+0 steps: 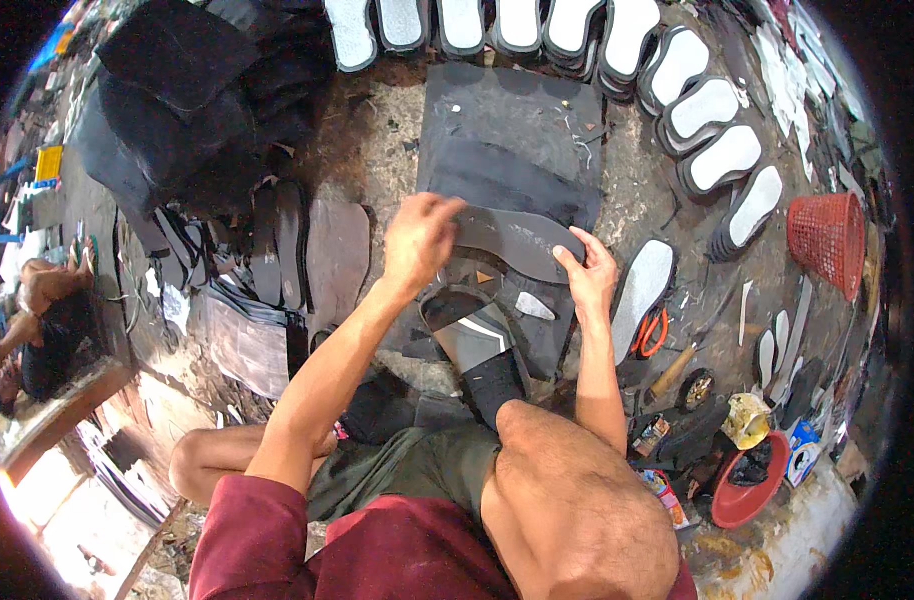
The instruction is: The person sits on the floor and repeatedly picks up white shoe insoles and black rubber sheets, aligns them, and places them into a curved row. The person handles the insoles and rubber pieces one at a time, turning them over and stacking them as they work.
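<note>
A dark grey shoe sole lies crosswise in front of me on black sheet material. My right hand grips its right end, with the thumb on top and the fingers around the edge. At the sole's left end is my left hand, its fingers bent and blurred by motion, so I cannot tell whether they hold anything. Just beyond the sole, a piece of black sheet rests on a larger dark mat. A small white scrap lies nearer to me, beside a dark strapped piece.
Stacks of white-topped soles curve around the far and right sides. A single white-topped sole and orange-handled scissors lie right. Black sheets pile up at left. A red basket and red basin stand right.
</note>
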`<control>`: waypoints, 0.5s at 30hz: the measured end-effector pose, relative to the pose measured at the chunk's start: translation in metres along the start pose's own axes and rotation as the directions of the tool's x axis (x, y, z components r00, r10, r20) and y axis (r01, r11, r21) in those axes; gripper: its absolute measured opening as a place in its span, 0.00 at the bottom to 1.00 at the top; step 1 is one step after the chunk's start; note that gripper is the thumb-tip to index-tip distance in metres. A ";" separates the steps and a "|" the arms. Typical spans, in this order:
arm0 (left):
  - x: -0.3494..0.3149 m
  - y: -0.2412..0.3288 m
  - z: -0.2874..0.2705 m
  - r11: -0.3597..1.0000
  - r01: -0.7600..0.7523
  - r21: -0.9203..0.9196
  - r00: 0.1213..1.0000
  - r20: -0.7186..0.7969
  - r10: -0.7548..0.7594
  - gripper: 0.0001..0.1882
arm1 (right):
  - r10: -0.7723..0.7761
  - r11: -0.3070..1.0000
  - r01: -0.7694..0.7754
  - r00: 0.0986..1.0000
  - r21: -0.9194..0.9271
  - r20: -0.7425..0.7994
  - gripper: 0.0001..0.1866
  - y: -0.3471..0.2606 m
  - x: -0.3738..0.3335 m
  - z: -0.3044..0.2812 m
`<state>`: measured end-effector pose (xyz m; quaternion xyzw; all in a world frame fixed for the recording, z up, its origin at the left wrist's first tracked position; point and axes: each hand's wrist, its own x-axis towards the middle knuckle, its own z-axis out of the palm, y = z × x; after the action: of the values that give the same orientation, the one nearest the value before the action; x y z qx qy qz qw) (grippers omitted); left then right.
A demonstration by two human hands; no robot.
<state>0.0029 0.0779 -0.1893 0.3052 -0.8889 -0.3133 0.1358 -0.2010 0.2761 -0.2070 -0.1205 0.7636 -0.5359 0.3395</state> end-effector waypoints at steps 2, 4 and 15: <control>0.008 0.005 0.004 0.959 -0.285 0.000 0.954 0.097 0.284 0.25 | -0.009 1.000 0.009 1.000 -0.005 -0.004 0.24 0.000 0.000 0.001; 0.015 0.009 0.010 0.911 -0.411 -0.008 0.891 0.205 0.404 0.23 | -0.040 0.998 0.040 0.999 -0.038 -0.013 0.24 0.001 -0.001 0.003; 0.036 0.001 0.019 0.914 -0.389 -0.114 0.837 0.370 0.402 0.26 | -0.170 0.953 0.165 0.986 -0.256 0.005 0.21 0.004 0.000 -0.003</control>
<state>-0.0333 0.0649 -0.2011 0.0451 -0.9362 -0.3476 0.0250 -0.2025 0.2802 -0.2100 -0.2229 0.8161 -0.4610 0.2680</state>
